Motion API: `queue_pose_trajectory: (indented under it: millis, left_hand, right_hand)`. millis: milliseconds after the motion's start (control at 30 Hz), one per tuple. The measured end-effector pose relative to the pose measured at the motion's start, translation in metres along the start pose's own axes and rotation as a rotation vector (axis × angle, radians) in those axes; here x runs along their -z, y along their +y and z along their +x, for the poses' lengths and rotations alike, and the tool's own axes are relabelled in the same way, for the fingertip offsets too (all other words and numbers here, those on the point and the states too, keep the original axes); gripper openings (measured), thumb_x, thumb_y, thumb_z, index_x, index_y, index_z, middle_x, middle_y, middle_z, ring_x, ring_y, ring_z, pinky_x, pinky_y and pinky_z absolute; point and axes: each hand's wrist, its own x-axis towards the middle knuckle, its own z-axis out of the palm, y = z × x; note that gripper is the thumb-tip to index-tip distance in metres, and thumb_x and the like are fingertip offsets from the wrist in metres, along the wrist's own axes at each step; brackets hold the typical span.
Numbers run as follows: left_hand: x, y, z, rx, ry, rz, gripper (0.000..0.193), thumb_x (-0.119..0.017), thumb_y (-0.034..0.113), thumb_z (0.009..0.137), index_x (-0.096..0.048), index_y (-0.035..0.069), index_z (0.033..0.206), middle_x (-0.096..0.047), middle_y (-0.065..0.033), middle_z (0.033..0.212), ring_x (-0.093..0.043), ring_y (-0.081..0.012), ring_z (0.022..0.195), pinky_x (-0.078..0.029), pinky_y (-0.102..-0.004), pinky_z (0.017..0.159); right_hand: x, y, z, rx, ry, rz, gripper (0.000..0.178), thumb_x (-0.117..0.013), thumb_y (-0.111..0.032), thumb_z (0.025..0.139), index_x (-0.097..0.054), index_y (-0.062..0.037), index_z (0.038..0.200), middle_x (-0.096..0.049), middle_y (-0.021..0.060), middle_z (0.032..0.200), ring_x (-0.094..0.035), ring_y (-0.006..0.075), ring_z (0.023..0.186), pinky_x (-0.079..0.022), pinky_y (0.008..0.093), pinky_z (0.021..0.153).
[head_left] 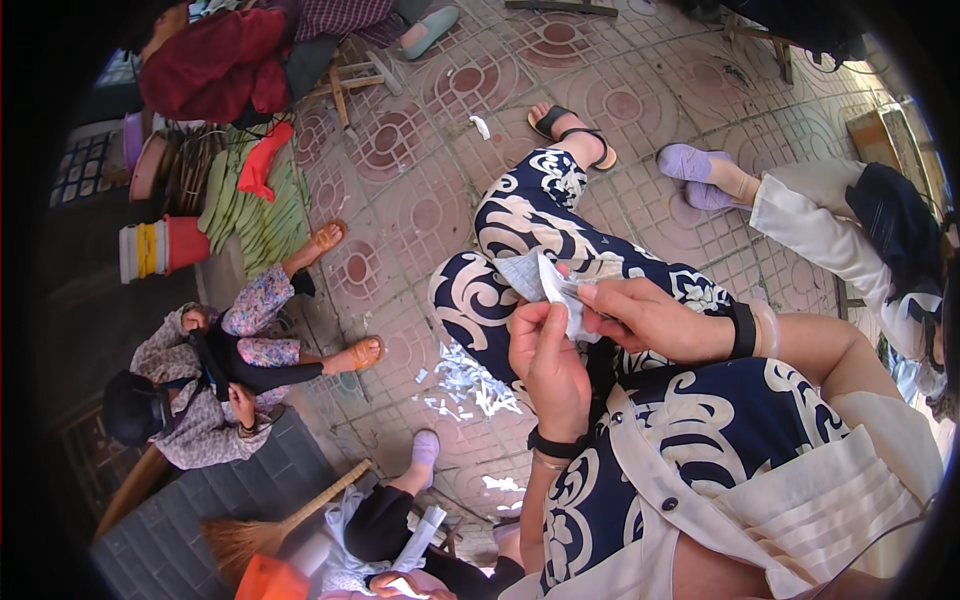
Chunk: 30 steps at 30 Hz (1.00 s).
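Note:
A folded white and grey piece (pixel 527 273), of cloth or paper, is held up over my lap. My left hand (pixel 552 365) is closed, with thumb and fingers pinching its lower white edge. Close by on the right, my right hand (pixel 648 318) is also closed, its fingertips against the same piece. Something small and greyish shows at the right fingertips, too unclear to name. Beneath both hands lie my dark blue and cream patterned trousers (pixel 540 225). White scraps (pixel 478 385) are scattered on the paving beside my knee.
Several people sit around, one in floral trousers (pixel 262 320) at the left. A straw broom (pixel 270 525) lies at the lower left. Stacked buckets (pixel 165 248) stand near green leaves with a red cloth (pixel 264 165). A wooden stool (pixel 345 90) is at the upper left.

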Motion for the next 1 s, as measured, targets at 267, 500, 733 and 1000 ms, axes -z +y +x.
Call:
queue_pose_trajectory:
  millis: [267, 500, 733, 1000]
  left_hand:
    - [0.003, -0.001, 0.0, 0.018, 0.023, -0.015, 0.003, -0.056, 0.005, 0.094, -0.055, 0.002, 0.094, -0.06, -0.0062, 0.103, -0.056, -0.0139, 0.099, -0.042, -0.0298, 0.092]
    - [0.005, 0.0, 0.001, 0.013, -0.038, -0.018, 0.008, -0.051, 0.005, 0.095, -0.053, 0.0, 0.101, -0.056, -0.021, 0.127, -0.054, -0.0252, 0.118, -0.041, -0.0385, 0.102]
    - [0.007, -0.001, 0.001, 0.024, -0.047, -0.024, 0.008, -0.05, 0.004, 0.095, -0.053, 0.0, 0.101, -0.055, -0.0219, 0.127, -0.053, -0.0268, 0.12, -0.04, -0.0405, 0.105]
    - [0.001, 0.002, -0.001, 0.054, -0.02, -0.049, 0.004, -0.054, 0.004, 0.094, -0.055, 0.001, 0.095, -0.061, -0.0085, 0.102, -0.058, -0.0149, 0.098, -0.042, -0.0295, 0.092]
  right_hand:
    - [0.001, -0.003, -0.001, 0.023, 0.017, -0.045, 0.051, -0.046, -0.047, 0.099, -0.06, -0.0013, 0.08, -0.044, -0.0008, 0.062, -0.038, 0.0073, 0.052, -0.029, 0.0232, 0.046]
    - [0.001, -0.004, -0.002, 0.004, -0.007, -0.116, 0.049, -0.048, -0.045, 0.099, -0.06, -0.0023, 0.078, -0.046, -0.0012, 0.064, -0.039, 0.0074, 0.055, -0.03, 0.0229, 0.049]
    - [0.0, -0.006, -0.002, 0.01, -0.008, -0.103, 0.049, -0.048, -0.045, 0.099, -0.06, -0.0024, 0.078, -0.045, -0.0014, 0.064, -0.038, 0.0074, 0.055, -0.029, 0.0231, 0.049]
    - [-0.002, 0.0, 0.003, 0.086, 0.037, -0.108, 0.05, -0.046, -0.045, 0.099, -0.061, -0.0007, 0.08, -0.045, -0.0005, 0.063, -0.039, 0.0081, 0.055, -0.03, 0.0242, 0.049]
